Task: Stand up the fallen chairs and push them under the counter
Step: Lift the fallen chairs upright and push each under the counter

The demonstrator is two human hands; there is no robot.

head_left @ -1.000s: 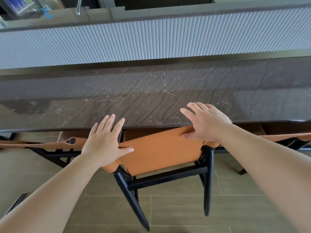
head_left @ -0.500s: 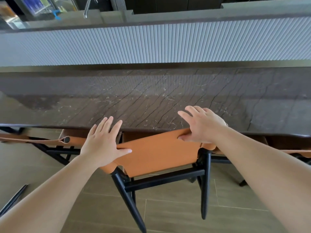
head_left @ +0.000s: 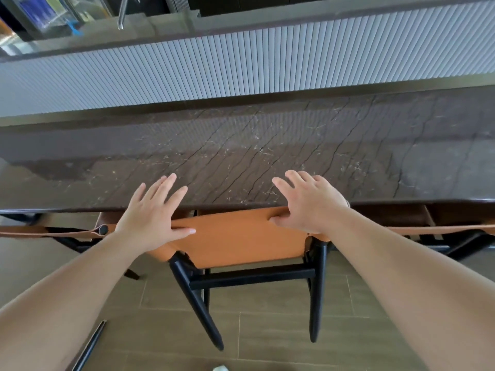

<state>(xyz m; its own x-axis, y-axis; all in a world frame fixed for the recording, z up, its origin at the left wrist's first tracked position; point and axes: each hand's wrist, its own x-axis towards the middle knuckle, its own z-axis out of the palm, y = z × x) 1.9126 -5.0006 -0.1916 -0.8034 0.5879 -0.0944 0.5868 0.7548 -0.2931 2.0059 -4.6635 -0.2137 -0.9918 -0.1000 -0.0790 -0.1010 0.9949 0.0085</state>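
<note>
Pushing chair (head_left: 235, 236) under bench (head_left: 241, 162), fingers (head_left: 160, 188) straight.
Likely light, stiff frame, soft backrest; best pressed near the posts.

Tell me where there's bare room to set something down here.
The dark marble counter lies bare from the ribbed grey panel to its near edge, on both sides. Crowded: that edge, where left hand and right hand press the orange chair back.
</note>
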